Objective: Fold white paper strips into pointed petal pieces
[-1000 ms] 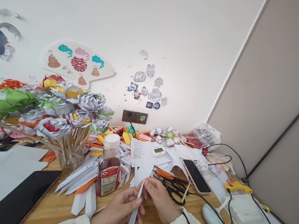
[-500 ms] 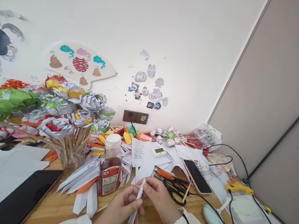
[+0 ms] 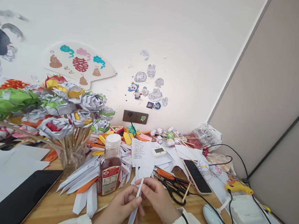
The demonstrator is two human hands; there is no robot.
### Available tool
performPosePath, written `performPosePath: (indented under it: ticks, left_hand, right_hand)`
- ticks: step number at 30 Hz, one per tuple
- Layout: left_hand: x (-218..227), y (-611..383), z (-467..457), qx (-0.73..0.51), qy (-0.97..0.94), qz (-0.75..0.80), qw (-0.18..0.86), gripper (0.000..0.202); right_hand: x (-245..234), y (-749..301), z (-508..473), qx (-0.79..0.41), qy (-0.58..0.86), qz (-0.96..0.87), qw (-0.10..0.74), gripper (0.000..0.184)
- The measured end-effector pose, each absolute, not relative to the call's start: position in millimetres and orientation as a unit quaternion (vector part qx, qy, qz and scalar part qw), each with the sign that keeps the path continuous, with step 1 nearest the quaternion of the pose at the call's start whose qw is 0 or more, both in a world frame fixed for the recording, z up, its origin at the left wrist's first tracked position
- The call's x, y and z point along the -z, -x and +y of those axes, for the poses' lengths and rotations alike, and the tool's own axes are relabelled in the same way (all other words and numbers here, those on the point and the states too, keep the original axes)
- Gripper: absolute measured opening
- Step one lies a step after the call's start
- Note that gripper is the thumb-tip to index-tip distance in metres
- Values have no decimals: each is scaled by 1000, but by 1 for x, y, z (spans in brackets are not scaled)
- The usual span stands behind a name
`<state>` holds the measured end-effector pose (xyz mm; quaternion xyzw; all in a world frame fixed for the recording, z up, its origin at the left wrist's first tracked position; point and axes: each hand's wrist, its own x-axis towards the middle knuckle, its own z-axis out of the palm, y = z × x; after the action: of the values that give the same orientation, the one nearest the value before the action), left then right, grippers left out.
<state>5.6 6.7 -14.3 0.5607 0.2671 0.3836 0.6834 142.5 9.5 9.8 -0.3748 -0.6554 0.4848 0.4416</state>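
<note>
A folded paper strip (image 3: 132,217) is pinched by the left hand (image 3: 122,203), its upper tip by the right hand (image 3: 157,194), toward the near edge of the table (image 3: 64,207). Paper flowers (image 3: 56,127) are massed at left, toward the far edge.

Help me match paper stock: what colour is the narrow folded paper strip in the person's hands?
White; the narrow folded paper strip shows best in the head view.

The brown wooden table (image 3: 63,207) is strewn with folded white paper (image 3: 79,174). A white-capped clear bottle (image 3: 110,166) is placed alongside.
</note>
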Motion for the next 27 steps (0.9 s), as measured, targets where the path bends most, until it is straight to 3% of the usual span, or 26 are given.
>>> performPosePath:
  ticks: [14, 22, 27]
  left_hand:
    - [4, -2, 0, -385, -528, 350, 671, 24]
    - [5, -3, 3, -384, -547, 360, 651, 35]
    - [2, -1, 2, -404, -578, 377, 600, 35]
  right_hand:
    - [6, -144, 12, -485, 447, -590, 466, 22]
    - [4, -142, 11, -567, 387, -543, 483, 38]
    - [7, -141, 12, -598, 382, -509, 487, 32]
